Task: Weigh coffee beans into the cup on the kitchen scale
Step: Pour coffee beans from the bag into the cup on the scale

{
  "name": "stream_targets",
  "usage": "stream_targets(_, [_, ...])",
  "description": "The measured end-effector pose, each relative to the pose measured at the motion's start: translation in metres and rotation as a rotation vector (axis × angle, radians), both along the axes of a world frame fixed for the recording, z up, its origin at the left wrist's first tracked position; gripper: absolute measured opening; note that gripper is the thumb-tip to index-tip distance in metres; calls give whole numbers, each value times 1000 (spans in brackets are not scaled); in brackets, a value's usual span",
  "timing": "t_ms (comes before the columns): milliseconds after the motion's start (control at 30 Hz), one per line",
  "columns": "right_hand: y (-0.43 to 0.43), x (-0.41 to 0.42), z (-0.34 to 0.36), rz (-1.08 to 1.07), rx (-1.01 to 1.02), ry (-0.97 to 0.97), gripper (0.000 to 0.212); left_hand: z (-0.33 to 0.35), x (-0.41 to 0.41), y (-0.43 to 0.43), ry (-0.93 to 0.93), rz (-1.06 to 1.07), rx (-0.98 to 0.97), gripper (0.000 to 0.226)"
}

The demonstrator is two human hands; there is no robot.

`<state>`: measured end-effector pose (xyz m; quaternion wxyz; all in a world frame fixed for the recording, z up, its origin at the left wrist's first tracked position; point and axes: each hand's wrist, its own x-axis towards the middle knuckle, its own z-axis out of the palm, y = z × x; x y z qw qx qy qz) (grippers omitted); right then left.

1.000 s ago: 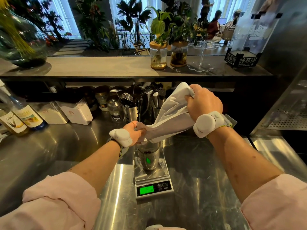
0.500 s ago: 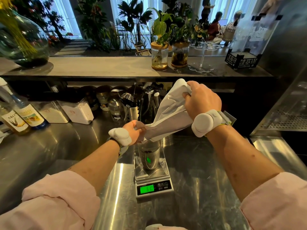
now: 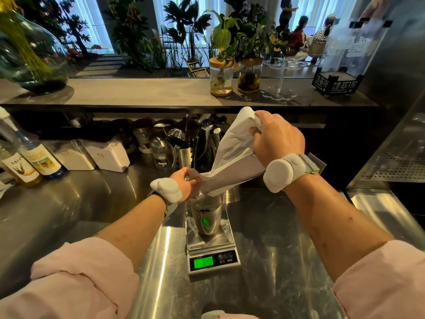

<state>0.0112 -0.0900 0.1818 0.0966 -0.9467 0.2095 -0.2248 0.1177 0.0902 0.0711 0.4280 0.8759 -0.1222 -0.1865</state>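
Note:
A steel cup (image 3: pixel 206 215) stands upright on the kitchen scale (image 3: pixel 212 256), whose green display (image 3: pixel 203 263) is lit. Tilted over the cup is a white bag of coffee beans (image 3: pixel 232 160), mouth down at the cup's rim. My left hand (image 3: pixel 187 181) pinches the bag's low mouth just above the cup. The raised bottom end of the bag is gripped by my right hand (image 3: pixel 276 137). The bag hides the cup's opening, so no beans show.
The scale sits on a steel counter (image 3: pixel 92 208). Behind it are utensil holders (image 3: pixel 184 153), jars, white canisters (image 3: pixel 108 155) and two syrup bottles (image 3: pixel 30 164) at the left. A raised ledge (image 3: pixel 138 90) holds plant jars and a glass vase. A metal drip tray (image 3: pixel 395 166) is at right.
My right hand has lifted the bag's bottom end a little higher, steepening the tilt. The scale reading has changed slightly. My left hand stays at the cup.

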Motion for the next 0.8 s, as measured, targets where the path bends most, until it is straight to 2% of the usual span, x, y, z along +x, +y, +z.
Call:
stream_targets(200, [1,0,1,9,-3,-4,37,-1,0,-2,20,-4,-29,26])
stream_targets(333, [2,0,0,17,-17,-6,36,-2,1,-1,6,-21,-21,11])
stream_targets(467, [3,-1,1,41,-24,-5,36,-4,-1,-1,29,-12,-46,26])
stream_targets(633, [3,0,1,22,-18,0,35,-3,1,-2,47,-10,-60,12])
stream_targets(800, [-1,1,-1,0,1,14,36,-5,4,-3,7,-20,3,19])
